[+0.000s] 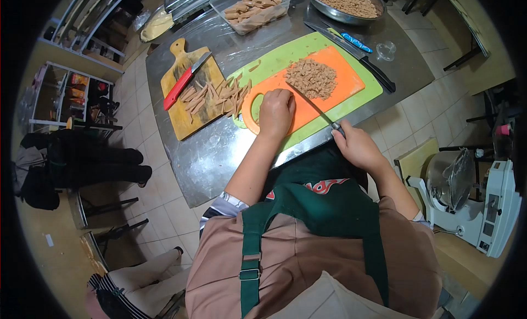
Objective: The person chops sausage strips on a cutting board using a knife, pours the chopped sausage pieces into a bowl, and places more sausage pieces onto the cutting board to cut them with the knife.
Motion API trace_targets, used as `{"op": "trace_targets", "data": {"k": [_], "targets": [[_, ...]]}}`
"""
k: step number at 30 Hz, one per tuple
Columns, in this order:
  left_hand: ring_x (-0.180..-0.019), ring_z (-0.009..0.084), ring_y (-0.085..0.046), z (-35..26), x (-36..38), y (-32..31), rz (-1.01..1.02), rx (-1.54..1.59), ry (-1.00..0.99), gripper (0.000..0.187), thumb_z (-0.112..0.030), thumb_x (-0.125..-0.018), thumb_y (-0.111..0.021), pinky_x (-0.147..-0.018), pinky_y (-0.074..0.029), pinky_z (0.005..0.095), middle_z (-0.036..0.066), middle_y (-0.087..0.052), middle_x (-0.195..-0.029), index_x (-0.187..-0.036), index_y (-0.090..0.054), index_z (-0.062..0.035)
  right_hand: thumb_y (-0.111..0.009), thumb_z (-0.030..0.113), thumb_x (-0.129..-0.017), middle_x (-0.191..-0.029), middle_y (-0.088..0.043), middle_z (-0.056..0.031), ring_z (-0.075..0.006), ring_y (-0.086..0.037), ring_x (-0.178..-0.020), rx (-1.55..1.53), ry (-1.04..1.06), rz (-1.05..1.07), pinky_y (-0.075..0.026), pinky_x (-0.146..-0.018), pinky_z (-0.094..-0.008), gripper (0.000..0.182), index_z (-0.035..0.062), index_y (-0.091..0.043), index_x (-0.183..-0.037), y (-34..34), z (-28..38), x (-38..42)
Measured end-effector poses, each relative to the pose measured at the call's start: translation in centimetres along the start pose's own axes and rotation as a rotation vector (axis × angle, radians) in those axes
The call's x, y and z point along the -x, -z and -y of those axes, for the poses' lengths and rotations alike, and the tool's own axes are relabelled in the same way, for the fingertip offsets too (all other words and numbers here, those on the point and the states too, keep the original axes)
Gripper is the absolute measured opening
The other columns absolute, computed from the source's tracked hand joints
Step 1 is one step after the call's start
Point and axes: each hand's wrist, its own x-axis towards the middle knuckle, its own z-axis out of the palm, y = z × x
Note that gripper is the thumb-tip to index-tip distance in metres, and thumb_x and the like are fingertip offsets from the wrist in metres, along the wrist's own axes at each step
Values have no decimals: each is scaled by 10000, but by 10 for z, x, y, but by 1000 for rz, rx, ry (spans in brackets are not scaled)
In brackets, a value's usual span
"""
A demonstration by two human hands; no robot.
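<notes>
My right hand grips the dark handle of a kitchen knife, its blade slanting up and left across the orange cutting board. My left hand is closed, knuckles up, on the same board beside the blade tip; whatever is under its fingers is hidden. A heap of diced sausage lies just beyond the blade. The orange board rests on a larger green cutting board. To the left, sausage strips spread over a wooden board and its edge.
A red-handled knife lies on the wooden board. Beyond stand a clear tub of sausages and a metal bowl of diced pieces. A black-handled knife and blue-handled knife lie right. Other people are at left.
</notes>
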Motion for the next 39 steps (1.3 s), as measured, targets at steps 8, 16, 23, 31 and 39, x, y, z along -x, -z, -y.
{"op": "trace_targets", "data": {"k": [8,16,23,31,39], "targets": [[-724,317,-538,-1,2,2,-7,29,7,86,-56,-721,-643,-648,-450,395,134,-580,-751,-714,-573,-7,-478,255,-899,-724,-605,-238,-422,-591,-721,110,45,-49,-453,-671,-511,258,2,-438,-937,5,11,22],[-726,309,-533,0,4,2,-15,3,0,63,-49,-712,-640,-663,-447,393,120,-591,-759,-729,-595,-10,-484,244,-892,-740,-609,-240,-417,-596,-728,104,50,-8,-459,-665,-507,251,1,-443,-939,-15,7,-11],[-748,297,-544,1,5,8,-6,-21,24,75,-78,-728,-659,-690,-444,389,108,-608,-777,-768,-642,-16,-478,251,-898,-732,-604,-249,-426,-589,-718,30,55,8,-453,-657,-509,263,-7,-446,-939,-5,-10,15],[-777,285,-565,2,11,10,-17,23,-12,90,-75,-742,-661,-708,-457,366,103,-631,-803,-812,-660,-19,-484,240,-899,-688,-599,-240,-420,-585,-675,34,62,-46,-452,-635,-509,245,-1,-443,-926,1,2,21],[-725,297,-548,0,8,8,-11,25,42,62,-56,-718,-655,-668,-451,383,117,-600,-730,-729,-613,-12,-482,253,-896,-710,-608,-233,-411,-599,-692,69,99,-25,-465,-636,-510,258,2,-443,-940,-23,4,-6]]}}
